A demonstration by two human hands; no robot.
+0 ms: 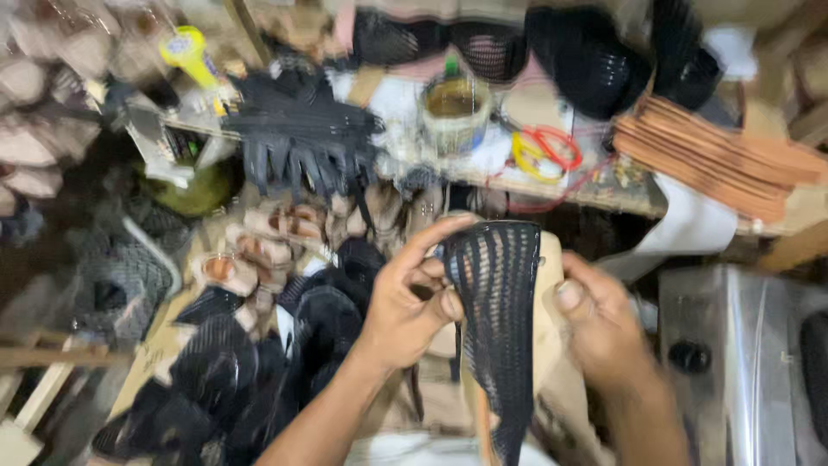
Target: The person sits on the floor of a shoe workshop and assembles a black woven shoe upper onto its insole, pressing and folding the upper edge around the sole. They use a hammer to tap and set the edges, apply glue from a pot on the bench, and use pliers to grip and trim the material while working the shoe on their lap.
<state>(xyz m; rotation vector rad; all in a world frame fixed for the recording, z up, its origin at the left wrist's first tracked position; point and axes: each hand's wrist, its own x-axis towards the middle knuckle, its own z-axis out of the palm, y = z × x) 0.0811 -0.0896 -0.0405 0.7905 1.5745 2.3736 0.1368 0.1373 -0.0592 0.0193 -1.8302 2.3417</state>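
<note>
A black woven mesh shoe upper (494, 302) is stretched over a beige shoe last (547, 328) in front of me. My left hand (410, 293) grips the upper's left edge, thumb and fingers pinching it. My right hand (595, 324) holds the last from the right, thumb pressed on its side. The picture is blurred by motion.
Black mesh uppers (233, 380) lie piled at lower left beside tan soles (259, 250). On the bench (604, 197) stand a glue tin (454, 108), red and yellow scissors (545, 148), a stack of brown strips (716, 160) and black straps (302, 129). A metal machine (742, 362) stands at right.
</note>
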